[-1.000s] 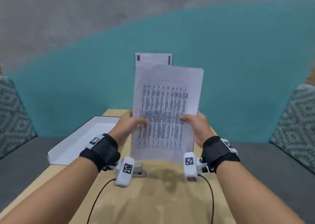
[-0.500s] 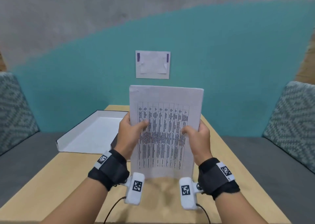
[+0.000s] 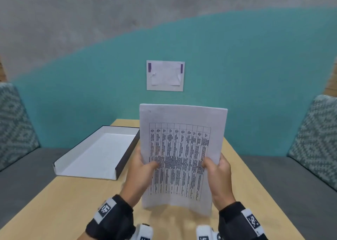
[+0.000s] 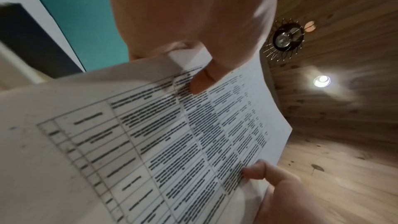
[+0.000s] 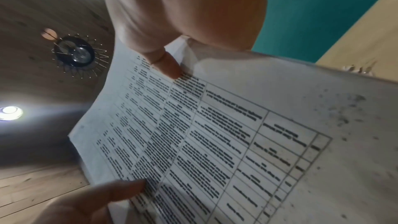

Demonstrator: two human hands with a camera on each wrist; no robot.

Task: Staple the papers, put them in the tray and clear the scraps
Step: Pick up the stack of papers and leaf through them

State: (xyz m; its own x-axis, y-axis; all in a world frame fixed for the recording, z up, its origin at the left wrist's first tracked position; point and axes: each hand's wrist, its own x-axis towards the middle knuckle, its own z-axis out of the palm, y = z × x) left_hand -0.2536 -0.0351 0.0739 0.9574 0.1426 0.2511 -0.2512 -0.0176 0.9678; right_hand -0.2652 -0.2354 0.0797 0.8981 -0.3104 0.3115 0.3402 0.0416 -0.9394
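Note:
A stack of white papers (image 3: pixel 180 148) printed with a table stands upright over the wooden table (image 3: pixel 73 199), its lower edge just above the surface. My left hand (image 3: pixel 144 168) pinches the left edge, thumb on the printed face. My right hand (image 3: pixel 217 170) pinches the right edge the same way. The wrist views show the papers (image 4: pixel 172 142) (image 5: pixel 215 134) close up, each with a thumb pressed on the print. An empty white tray (image 3: pixel 96 152) with a dark outer wall lies left of the papers. No stapler shows in any view.
A teal wall with a taped paper note (image 3: pixel 165 75) is behind the table. Grey benches with patterned cushions (image 3: pixel 315 135) flank both sides. Small scraps (image 5: pixel 355 69) lie on the table in the right wrist view.
Both hands have lowered the papers toward the table and drawn them closer to me. The stapler seen below the left wrist earlier is out of sight.

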